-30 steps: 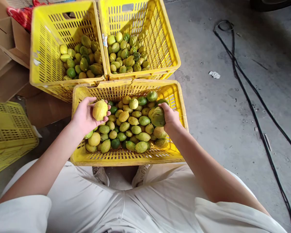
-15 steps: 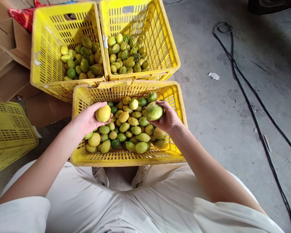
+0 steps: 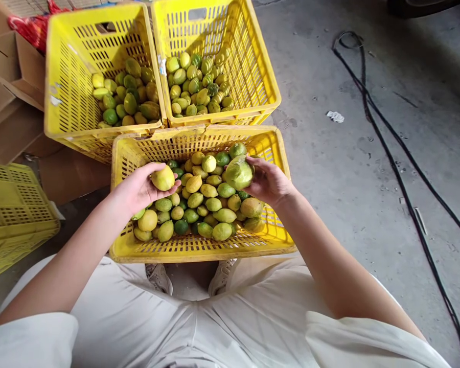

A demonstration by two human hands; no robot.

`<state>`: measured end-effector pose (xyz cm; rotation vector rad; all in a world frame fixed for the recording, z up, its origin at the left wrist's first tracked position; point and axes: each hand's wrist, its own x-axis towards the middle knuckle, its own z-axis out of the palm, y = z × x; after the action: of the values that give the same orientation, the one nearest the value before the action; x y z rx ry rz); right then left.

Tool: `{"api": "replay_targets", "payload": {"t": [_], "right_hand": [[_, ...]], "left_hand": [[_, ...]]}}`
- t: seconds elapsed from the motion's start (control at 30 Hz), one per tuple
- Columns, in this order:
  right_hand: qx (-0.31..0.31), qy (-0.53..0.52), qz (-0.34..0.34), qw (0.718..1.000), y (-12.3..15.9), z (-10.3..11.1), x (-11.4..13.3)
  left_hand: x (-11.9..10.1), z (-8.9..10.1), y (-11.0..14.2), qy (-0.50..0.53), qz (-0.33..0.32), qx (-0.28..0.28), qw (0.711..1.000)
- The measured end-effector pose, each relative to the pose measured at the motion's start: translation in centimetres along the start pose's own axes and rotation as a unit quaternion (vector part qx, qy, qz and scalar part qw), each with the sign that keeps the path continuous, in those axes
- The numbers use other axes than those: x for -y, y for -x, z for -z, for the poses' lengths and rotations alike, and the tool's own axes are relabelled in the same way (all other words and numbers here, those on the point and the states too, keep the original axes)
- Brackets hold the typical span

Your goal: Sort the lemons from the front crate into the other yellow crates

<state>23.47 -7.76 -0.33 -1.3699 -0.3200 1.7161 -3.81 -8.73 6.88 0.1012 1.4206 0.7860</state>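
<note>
Person's L hand (image 3: 147, 190) half-curled, holds 1 yellow fruit (image 3: 163, 178) | R hand (image 3: 270, 182) part-curled, holds 1 green fruit (image 3: 238, 173) | both over 1 near crate (image 3: 203, 251) | 2 far crates (image 3: 74, 76) w/ fruit

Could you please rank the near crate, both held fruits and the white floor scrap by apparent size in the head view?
1. Near crate
2. Green fruit, right hand
3. Yellow fruit, left hand
4. White floor scrap

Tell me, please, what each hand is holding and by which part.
The left hand holds a yellow lemon by its underside; the right hand holds a green lemon by its right side.
</note>
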Motion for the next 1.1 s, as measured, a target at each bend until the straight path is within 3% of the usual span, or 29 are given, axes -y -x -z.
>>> {"api": "replay_targets", "payload": {"t": [0.1, 0.37, 0.47, 0.6, 0.87, 1.1], "right_hand": [[-0.018, -0.016, -0.065, 0.998, 0.8, -0.7, 0.3], [-0.016, -0.058, -0.106, 0.993, 2.0, -1.8, 0.5], [-0.015, -0.071, -0.106, 0.992, 2.1, -2.0, 0.3], [-0.074, -0.085, -0.082, 0.99, 2.4, -2.6, 0.0], [-0.12, -0.113, -0.055, 0.985, 2.7, -2.5, 0.4], [-0.155, -0.073, -0.002, 0.985, 0.8, -0.3, -0.4]], "left_hand": [[-0.2, 0.1, 0.0, -0.001, 0.0, 0.004, 1.0], [-0.8, 0.1, 0.5, 0.092, 0.003, -0.038, 0.995], [-0.7, 0.1, 0.6, 0.098, -0.004, -0.026, 0.995], [-0.6, 0.0, 0.7, 0.069, -0.019, -0.033, 0.997], [-0.1, 0.2, 0.0, 0.079, 0.013, -0.038, 0.996], [0.1, 0.1, 0.4, 0.051, 0.021, -0.024, 0.998]]}}
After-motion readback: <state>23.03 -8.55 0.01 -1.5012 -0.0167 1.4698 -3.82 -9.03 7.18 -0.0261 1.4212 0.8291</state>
